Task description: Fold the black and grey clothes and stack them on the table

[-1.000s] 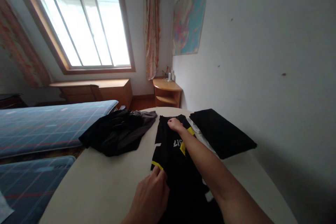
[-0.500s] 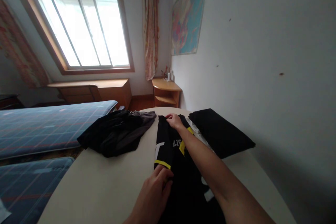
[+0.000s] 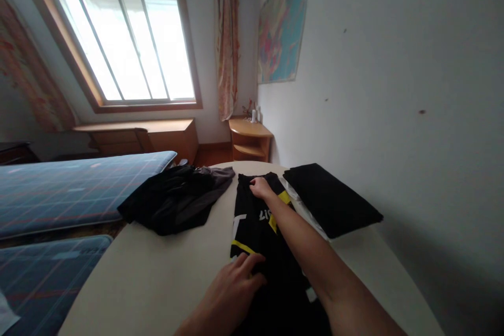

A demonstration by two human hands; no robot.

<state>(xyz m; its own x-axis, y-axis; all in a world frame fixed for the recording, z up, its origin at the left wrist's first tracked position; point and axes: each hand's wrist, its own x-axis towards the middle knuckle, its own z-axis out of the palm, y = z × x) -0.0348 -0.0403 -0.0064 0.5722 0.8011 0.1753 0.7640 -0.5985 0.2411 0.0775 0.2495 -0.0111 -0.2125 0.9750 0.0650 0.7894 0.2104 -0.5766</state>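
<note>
A black jersey (image 3: 271,268) with yellow bands and white lettering lies folded lengthwise on the round table, directly in front of me. My left hand (image 3: 238,286) rests on its near left side, just below the sleeve's yellow trim, with fingers stretched out and thumb apart. Farther off, my right hand (image 3: 261,188) lies over the upper part of the jersey, close to its far edge. Its fingers are slightly bent, with a small gap at the tips, and the fabric under them looks flat. My right forearm covers part of the jersey's right side.
A crumpled black and grey garment (image 3: 179,199) lies on the left of the pale table (image 3: 157,283). A folded black cloth (image 3: 331,199) sits at the right, with something whitish beneath it. Blue checked mattresses (image 3: 79,184) stand left of the table; a white wall (image 3: 394,63) rises on the right.
My left hand has loosened from the sleeve's trim and spread its fingers on the jersey. My right hand has drawn slightly back from the far edge. The folded sleeve lies flatter.
</note>
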